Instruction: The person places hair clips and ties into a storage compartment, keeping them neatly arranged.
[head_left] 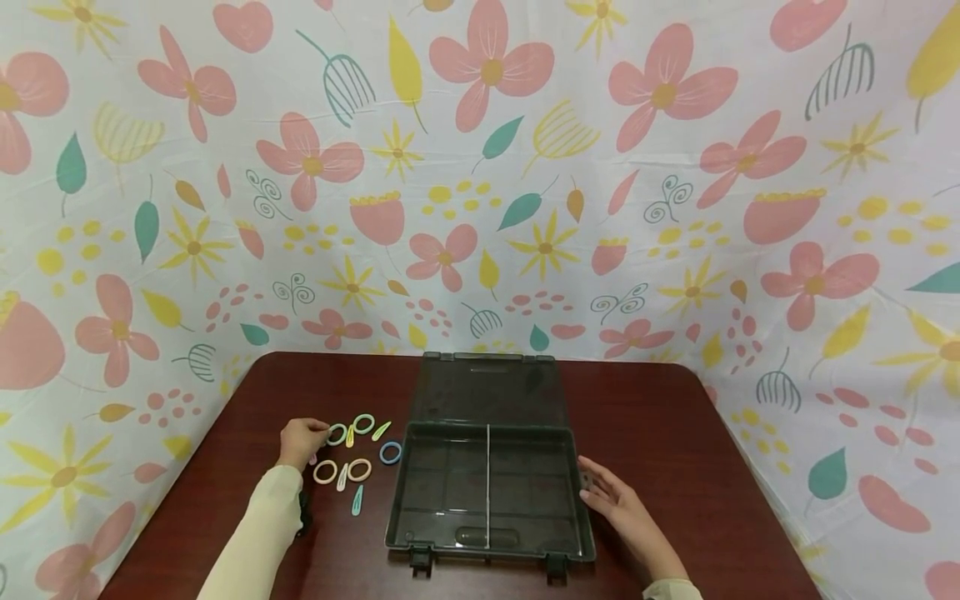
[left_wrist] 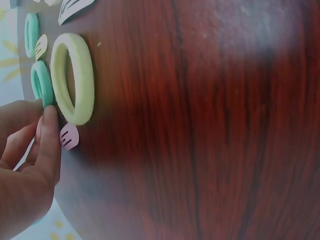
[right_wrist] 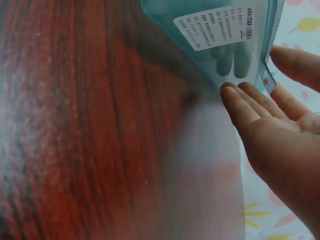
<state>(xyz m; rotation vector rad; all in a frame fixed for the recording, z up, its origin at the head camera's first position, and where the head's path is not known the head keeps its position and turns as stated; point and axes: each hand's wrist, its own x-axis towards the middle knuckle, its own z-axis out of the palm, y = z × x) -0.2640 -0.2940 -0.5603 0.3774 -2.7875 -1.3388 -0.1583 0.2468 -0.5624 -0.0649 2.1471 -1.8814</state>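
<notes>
While the floral cloth point(head_left: 480, 192) stands behind the work area, the bench point(head_left: 660, 433) carries the loose parts. The dark translucent box point(head_left: 442, 487) sits right of these parts, with its lid point(head_left: 491, 390) opened back toward the cloth.

The right hand point(head_left: 618, 504) rests its extended fingertips against the box's right side, thumb spread apart; applied force cannot be told. Caution: a leftward push here could slide the box into the blue ring point(head_left: 382, 453), which lies just beside its left side.

The left hand point(head_left: 300, 442) pinches the green ring point(left_wrist: 46, 84) by its edge between thumb and fingertips, left of the box. Caution: this edge-only pinch could release the ring if finger pressure drops. Near it lie a second green ring point(head_left: 363, 416) and two pale rings point(head_left: 359, 460).

Smallest are the flat clips. The yellow clip point(head_left: 350, 437) lies just beside the pinched ring; a low sideways movement could drag it.
</notes>
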